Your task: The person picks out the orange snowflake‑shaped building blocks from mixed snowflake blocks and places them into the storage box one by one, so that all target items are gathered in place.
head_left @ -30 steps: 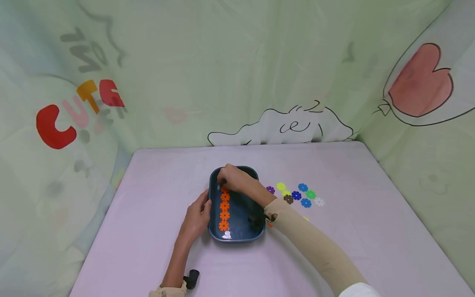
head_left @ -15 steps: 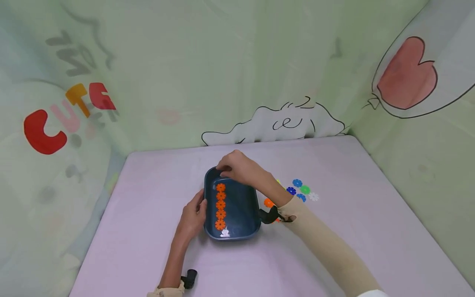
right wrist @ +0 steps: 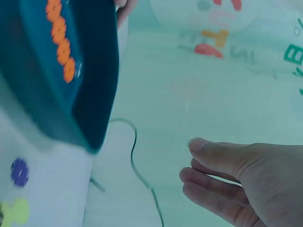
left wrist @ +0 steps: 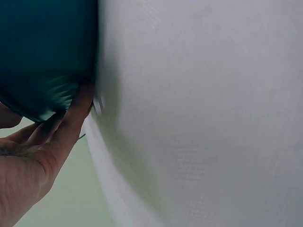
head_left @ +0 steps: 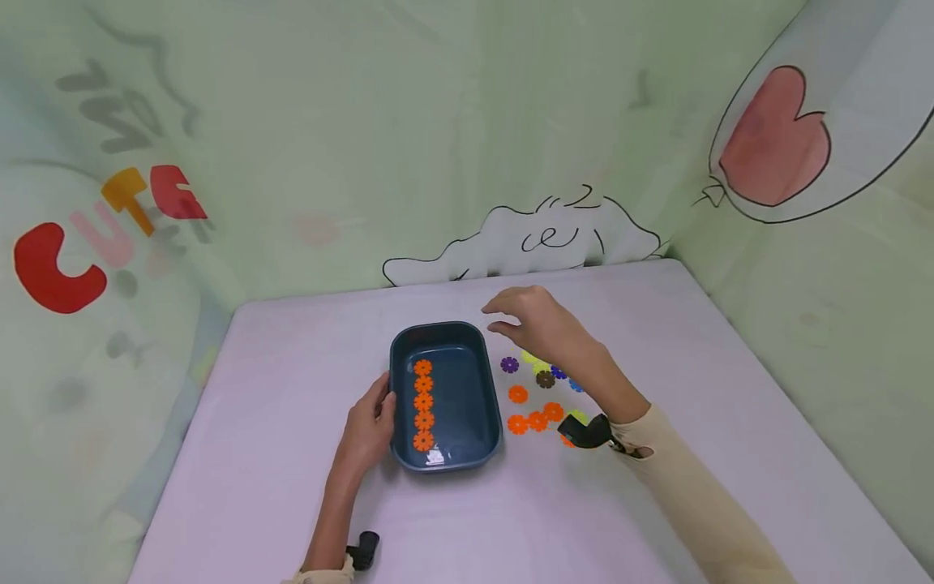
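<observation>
A dark blue tray [head_left: 470, 405] lies on the table, with a line of several orange flower-shaped discs [head_left: 423, 401] down the left of its floor. My left hand [head_left: 367, 430] holds the tray's left side; in the left wrist view its fingers [left wrist: 75, 111] lie along the outer wall. Beyond the tray's far right corner, my right hand [head_left: 543, 324] is raised over the table, thumb and fingers apart. Nothing is between them in the right wrist view, where the right hand [right wrist: 251, 179] is seen from the side.
Right of the tray lie loose orange discs [head_left: 537, 421], a purple disc [head_left: 509, 365], a brown disc [head_left: 545, 379] and several yellow and blue ones, some hidden under the right forearm. A printed curtain [head_left: 328, 162] stands behind the table [head_left: 306, 341].
My right hand has left the tray's far left end and moved right, past its rim, its fingers opening out. My left hand stays at the tray's side. The head view has shifted slightly.
</observation>
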